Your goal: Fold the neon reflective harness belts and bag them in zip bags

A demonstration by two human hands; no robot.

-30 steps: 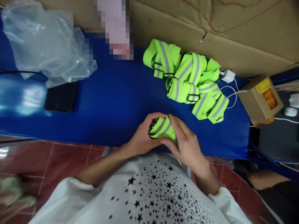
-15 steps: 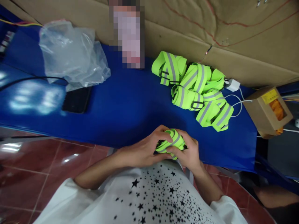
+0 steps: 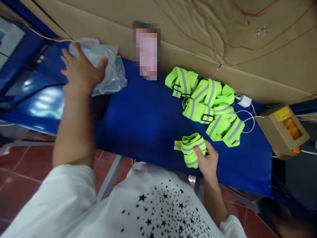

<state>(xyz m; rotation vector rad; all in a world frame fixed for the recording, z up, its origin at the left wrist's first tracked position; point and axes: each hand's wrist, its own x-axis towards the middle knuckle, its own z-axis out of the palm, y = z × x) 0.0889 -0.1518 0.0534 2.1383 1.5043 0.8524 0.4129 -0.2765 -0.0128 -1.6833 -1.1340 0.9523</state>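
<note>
Left to right, as seen from where I stand. Black cable (image 3: 39,89): just left of the left hand (image 3: 81,67). That hand: arm stretched out, fingers spread, gripping nothing visible. It is over the clear plastic bag (image 3: 111,72); contact between them, cannot tell. Dark flat object (image 3: 101,105): below the bag, partly hidden by it and the forearm. Blue tabletop (image 3: 138,112): bare stretch between the two hands. Pixelated patch (image 3: 148,53): up and left of the right-hand grip, content unreadable.

Held strap roll (image 3: 189,150): yellow-green with grey stripes, in the right hand (image 3: 209,158), at the table's near side. Thumb across its front, fingers behind, pinching its right side. A short loose end sticks out leftward, away from the grip. Pile of strap rolls (image 3: 198,110): same material, beyond the grip, near but apart; a black buckle (image 3: 207,117) shows on the nearest. White charger (image 3: 244,100): farther off, up and right of the grip. Cardboard box (image 3: 274,132): right of the grip, well apart, tilted, orange material (image 3: 291,129) in its window.
</note>
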